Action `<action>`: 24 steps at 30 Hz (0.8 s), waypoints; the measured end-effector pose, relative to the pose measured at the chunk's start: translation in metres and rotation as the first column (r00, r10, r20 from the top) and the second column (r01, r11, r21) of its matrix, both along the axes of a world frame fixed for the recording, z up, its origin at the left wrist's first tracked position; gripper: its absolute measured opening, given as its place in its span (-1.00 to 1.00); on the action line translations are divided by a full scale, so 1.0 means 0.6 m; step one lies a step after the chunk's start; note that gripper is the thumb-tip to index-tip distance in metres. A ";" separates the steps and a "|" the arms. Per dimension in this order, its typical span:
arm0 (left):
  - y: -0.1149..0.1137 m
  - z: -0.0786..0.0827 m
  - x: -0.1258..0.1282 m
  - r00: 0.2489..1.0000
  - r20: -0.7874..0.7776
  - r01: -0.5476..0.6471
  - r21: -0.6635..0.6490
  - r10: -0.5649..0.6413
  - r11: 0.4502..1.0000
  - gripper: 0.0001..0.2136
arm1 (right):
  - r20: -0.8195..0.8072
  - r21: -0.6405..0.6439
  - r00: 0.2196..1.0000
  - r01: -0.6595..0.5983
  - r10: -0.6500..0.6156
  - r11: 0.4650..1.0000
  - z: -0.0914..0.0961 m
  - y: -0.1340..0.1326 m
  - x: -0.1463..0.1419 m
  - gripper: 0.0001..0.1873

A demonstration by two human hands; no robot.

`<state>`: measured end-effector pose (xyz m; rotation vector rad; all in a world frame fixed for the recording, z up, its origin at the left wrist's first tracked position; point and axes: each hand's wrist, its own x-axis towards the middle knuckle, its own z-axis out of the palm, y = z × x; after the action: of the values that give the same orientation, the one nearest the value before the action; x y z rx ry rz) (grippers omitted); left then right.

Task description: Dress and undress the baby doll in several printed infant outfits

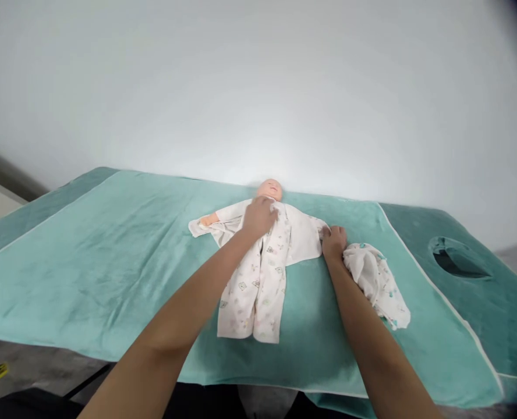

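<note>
A baby doll [268, 190] lies on its back, head toward the wall. White patterned baby clothes [265, 273] cover its front, with two trouser legs spread toward me and a top opened out to both sides. My left hand [259, 217] is closed at the doll's upper chest, fingers on the garment near the neck. At the end of the sleeve [316, 227] on the right, my right hand [334, 240] is closed with its fingers curled round the cuff. The doll's bare hand [209, 219] shows beside the left sleeve.
A crumpled white printed cloth [377, 285] lies just right of my right forearm. Everything rests on a green sheet [88, 262] over a massage-type bed, which has a face hole [453, 256] at the right. A pale wall [258, 87] stands behind.
</note>
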<state>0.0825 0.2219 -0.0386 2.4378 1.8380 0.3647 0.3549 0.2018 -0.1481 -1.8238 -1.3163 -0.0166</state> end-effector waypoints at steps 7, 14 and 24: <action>0.006 0.037 0.082 0.981 -0.160 0.101 -0.082 -0.113 0.991 -0.56 | -0.106 0.014 0.993 0.044 -0.042 0.999 -0.010 0.009 0.017 -0.80; 0.028 0.041 0.028 0.968 -0.223 0.092 -0.128 -0.119 0.987 -0.56 | -0.243 0.019 0.958 0.161 -0.152 0.987 -0.009 0.010 0.030 -0.79; 0.062 -0.017 0.129 0.946 -0.311 0.070 -0.094 -0.096 0.993 -0.55 | -0.267 -0.006 0.952 0.154 -0.150 0.988 -0.012 0.015 0.022 -0.76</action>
<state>0.1596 0.2591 -0.0486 2.6288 1.8055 -0.1133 0.3683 0.2111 -0.1551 -1.8379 -0.9839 0.1325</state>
